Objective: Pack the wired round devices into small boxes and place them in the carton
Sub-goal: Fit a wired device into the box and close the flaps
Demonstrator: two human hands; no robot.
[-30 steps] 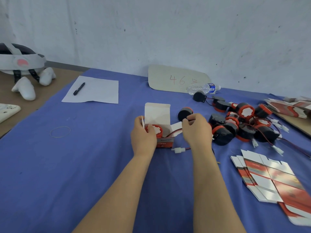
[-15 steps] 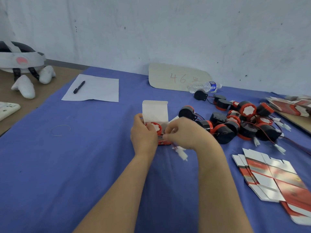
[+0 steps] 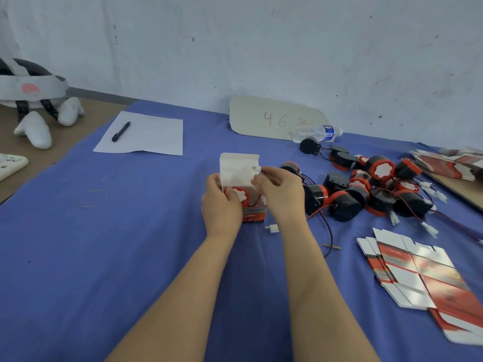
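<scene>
The right hand [image 3: 281,190] has risen from the box mouth to beside the open lid flap [image 3: 237,167], pinching what looks like the wire, while the left hand [image 3: 222,205] grips the small box [image 3: 254,214] with the round device [image 3: 239,194] seated inside, so tucking and closing remain.
</scene>
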